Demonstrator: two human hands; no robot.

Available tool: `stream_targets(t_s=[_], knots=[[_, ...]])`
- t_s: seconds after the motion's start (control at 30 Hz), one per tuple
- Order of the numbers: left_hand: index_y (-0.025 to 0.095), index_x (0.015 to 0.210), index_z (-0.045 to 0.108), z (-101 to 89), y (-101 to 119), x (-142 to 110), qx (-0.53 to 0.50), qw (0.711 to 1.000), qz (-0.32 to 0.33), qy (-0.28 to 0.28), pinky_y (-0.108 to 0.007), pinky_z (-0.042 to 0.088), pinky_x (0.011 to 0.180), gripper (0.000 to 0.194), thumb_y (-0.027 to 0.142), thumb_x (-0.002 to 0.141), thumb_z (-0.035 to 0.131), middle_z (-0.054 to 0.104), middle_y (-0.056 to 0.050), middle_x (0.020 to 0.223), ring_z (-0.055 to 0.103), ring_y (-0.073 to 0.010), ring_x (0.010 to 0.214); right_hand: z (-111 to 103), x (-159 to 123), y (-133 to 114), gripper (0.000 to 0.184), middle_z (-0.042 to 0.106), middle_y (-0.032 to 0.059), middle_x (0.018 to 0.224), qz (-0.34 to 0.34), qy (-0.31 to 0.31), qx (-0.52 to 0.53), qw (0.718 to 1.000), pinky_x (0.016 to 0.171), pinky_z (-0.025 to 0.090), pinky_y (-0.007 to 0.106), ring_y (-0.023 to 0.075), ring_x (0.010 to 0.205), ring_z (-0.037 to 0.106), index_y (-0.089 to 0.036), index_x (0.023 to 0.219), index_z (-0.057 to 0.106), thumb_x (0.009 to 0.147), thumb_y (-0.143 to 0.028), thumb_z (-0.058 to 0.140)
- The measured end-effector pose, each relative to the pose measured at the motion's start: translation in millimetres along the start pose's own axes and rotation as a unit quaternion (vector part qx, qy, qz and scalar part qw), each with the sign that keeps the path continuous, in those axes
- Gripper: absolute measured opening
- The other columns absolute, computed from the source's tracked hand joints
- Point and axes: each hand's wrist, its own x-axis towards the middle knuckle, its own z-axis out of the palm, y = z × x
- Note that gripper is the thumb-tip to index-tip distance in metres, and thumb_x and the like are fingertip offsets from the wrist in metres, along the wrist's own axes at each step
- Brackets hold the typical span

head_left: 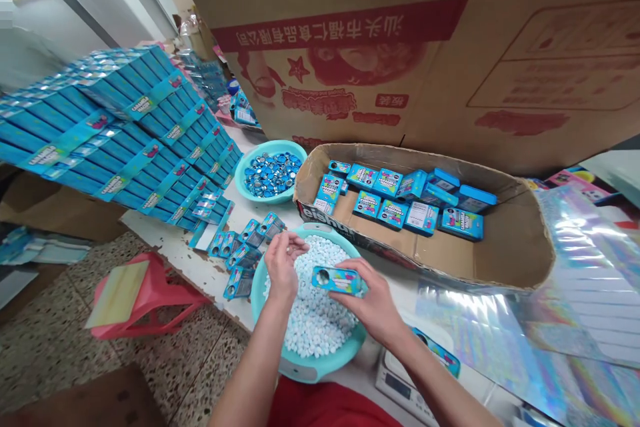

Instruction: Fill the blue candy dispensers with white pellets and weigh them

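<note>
My right hand (373, 293) grips a small blue printed box (345, 281) with a round dark hole in its top face, above a turquoise basin (260, 300). White candy-like pellets (320, 327) fill much of this basin. Over the basin's far left part, my left hand (284, 263) is closed with curled fingers; a small pale spot shows among them, but I cannot make out what they hold. Left of the basin stand several blue boxes (243, 257) with holes in their tops. Beyond them is a smaller turquoise bowl (240, 183) of blue and silver caps (273, 177).
A cut-down cardboard box (500, 263) holds several blue boxes (393, 213). Stacked blue cartons (150, 140) rise on the left, above a red stool (165, 307). A digital scale (400, 387) sits under my right forearm, beside shiny film sheets (565, 320). A large carton (435, 80) stands behind.
</note>
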Motion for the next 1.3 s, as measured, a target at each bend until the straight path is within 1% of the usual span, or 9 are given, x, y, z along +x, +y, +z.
stream_targets(t_s=[0.2,0.33,0.4,0.53,0.63,0.77,0.9,1.03,1.3], knots=[[0.022,0.078,0.066,-0.6,-74,18,0.234,0.964,0.021,-0.121,-0.036,0.037,0.094,0.015,0.027,0.066,0.072,0.064,-0.007,0.090,0.054,-0.0256,0.098,-35,-12,0,0.027,0.064,0.0036,0.095,0.026,0.046,-0.028,0.998,0.080,0.048,0.035,0.0236,0.090,0.061,-0.025,0.092,0.064,0.068,-0.031,0.075],[0.021,0.086,0.063,4.1,-90,-2,0.406,0.894,0.027,-0.189,-0.039,0.036,0.094,0.020,0.037,0.074,0.064,0.060,-0.009,0.094,0.051,-0.0274,0.102,-36,-12,0,0.027,0.065,0.0037,0.094,0.030,0.057,-0.040,0.997,0.080,0.047,0.035,0.0233,0.089,0.061,-0.024,0.092,0.064,0.068,-0.034,0.073],[0.021,0.081,0.063,0.1,-90,-8,0.394,0.902,-0.005,-0.176,-0.038,0.038,0.090,0.018,0.034,0.069,0.066,0.060,-0.006,0.086,0.054,-0.0260,0.095,-35,-12,1,0.028,0.065,0.0042,0.093,0.042,0.046,-0.048,0.997,0.080,0.047,0.035,0.0230,0.087,0.061,-0.023,0.093,0.064,0.070,-0.036,0.072],[0.020,0.062,0.055,-10.3,-83,-11,0.337,0.931,-0.074,-0.117,-0.030,0.041,0.072,0.021,0.038,0.067,0.063,0.052,0.000,0.063,0.055,-0.0193,0.073,-31,-16,10,0.028,0.064,0.0049,0.091,0.057,0.027,-0.077,0.995,0.077,0.046,0.034,0.0236,0.086,0.061,-0.021,0.093,0.063,0.070,-0.035,0.071],[0.019,0.064,0.050,-11.8,-67,-15,0.289,0.946,-0.114,-0.095,-0.025,0.038,0.051,0.032,0.049,0.074,0.053,0.048,0.002,0.056,0.048,-0.0131,0.052,-28,-18,15,0.026,0.064,0.0047,0.090,0.053,0.011,-0.104,0.993,0.077,0.046,0.034,0.0240,0.087,0.061,-0.022,0.093,0.063,0.070,-0.033,0.069],[0.019,0.071,0.048,-4.2,-24,-31,0.030,0.979,-0.188,-0.074,-0.019,0.027,0.037,0.031,0.047,0.070,0.061,0.051,0.004,0.059,0.042,-0.0072,0.040,-17,-19,13,0.028,0.064,0.0051,0.094,0.035,-0.017,-0.152,0.988,0.078,0.046,0.035,0.0249,0.090,0.061,-0.022,0.096,0.061,0.070,-0.026,0.069],[0.018,0.070,0.049,8.0,15,-45,-0.189,0.966,-0.171,-0.043,-0.019,0.035,0.041,0.026,0.037,0.067,0.066,0.051,0.005,0.057,0.047,-0.0074,0.043,1,-18,6,0.031,0.065,0.0055,0.096,0.016,-0.063,-0.204,0.977,0.079,0.046,0.037,0.0262,0.093,0.061,-0.021,0.098,0.060,0.069,-0.020,0.071],[0.017,0.071,0.050,14.4,27,-49,-0.224,0.966,-0.131,0.003,-0.024,0.046,0.052,0.023,0.034,0.067,0.066,0.054,0.003,0.062,0.056,-0.0111,0.053,12,-18,-2,0.031,0.065,0.0060,0.095,-0.004,-0.072,-0.218,0.973,0.078,0.046,0.037,0.0263,0.092,0.061,-0.020,0.098,0.061,0.069,-0.020,0.072],[0.017,0.068,0.048,18.5,32,-45,-0.199,0.974,-0.106,0.032,-0.021,0.043,0.046,0.026,0.033,0.067,0.068,0.052,0.005,0.059,0.051,-0.0086,0.047,9,-13,-5,0.032,0.067,0.0048,0.094,-0.013,-0.059,-0.202,0.978,0.077,0.045,0.036,0.0255,0.091,0.061,-0.021,0.097,0.062,0.068,-0.022,0.074]])
